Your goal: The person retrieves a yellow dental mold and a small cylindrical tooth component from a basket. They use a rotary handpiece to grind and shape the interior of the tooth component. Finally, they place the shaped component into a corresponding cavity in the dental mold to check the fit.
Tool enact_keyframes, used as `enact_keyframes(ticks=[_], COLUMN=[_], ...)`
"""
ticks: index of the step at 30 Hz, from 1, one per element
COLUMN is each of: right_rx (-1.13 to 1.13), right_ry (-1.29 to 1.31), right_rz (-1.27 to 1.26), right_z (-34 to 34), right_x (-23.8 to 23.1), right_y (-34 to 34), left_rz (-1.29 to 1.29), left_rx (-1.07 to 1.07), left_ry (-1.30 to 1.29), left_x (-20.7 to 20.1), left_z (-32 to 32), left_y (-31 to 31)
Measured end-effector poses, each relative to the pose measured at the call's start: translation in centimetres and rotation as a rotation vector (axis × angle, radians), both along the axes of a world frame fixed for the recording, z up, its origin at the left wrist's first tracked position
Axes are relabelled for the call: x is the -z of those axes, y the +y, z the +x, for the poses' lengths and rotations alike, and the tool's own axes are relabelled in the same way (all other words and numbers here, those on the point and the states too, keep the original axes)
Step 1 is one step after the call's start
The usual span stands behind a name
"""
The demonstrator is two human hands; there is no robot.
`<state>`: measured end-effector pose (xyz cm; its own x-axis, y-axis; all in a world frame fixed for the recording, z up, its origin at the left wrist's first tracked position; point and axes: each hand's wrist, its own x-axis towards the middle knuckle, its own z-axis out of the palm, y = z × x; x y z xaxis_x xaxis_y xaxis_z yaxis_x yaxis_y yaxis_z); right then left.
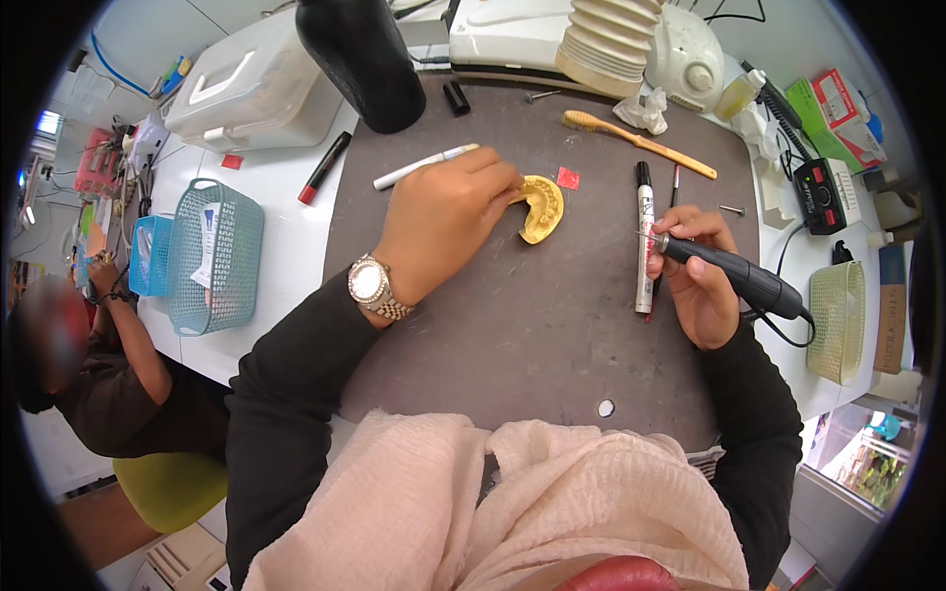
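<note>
Pinching the yellow dental cast (552, 203) by its left end with the left hand (448, 212), on or barely above the brown surface (473, 335), just beside a red square (568, 178); gripping a black rotary handpiece (757, 284) near its metal nose with the right hand (712, 300); as for the cast, probably light, stiff and dry, yet brittle at the raised teeth; best to take hold around the outer wall
</note>
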<state>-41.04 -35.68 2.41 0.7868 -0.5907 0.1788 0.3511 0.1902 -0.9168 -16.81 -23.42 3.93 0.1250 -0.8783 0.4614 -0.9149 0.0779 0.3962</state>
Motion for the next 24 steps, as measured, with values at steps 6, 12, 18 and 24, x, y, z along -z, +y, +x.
enact_keyframes(ticks=[6,12,18,24], right_rx=[-0.005,0.064,-0.039,-0.009], right_ry=[-0.004,-0.046,-0.134,-0.019], right_rz=[-0.092,-0.18,-0.304,-0.487], right_z=[-0.3,-0.8,0.3,4.0], right_x=[0.1,-2.0,-6.5,-4.2], right_y=[-0.4,-0.9,-0.3,0.1], left_rz=[-0.051,0.25,0.289,0.281], left_rx=[0.108,0.363,0.463,0.433], left_ry=[0.627,1.811,1.846,1.824], left_x=[-1.0,-1.6,-0.9,0.4], left_z=[-0.4,-1.9,-3.1,-2.9], left_y=[-0.1,0.9,1.5,1.2])
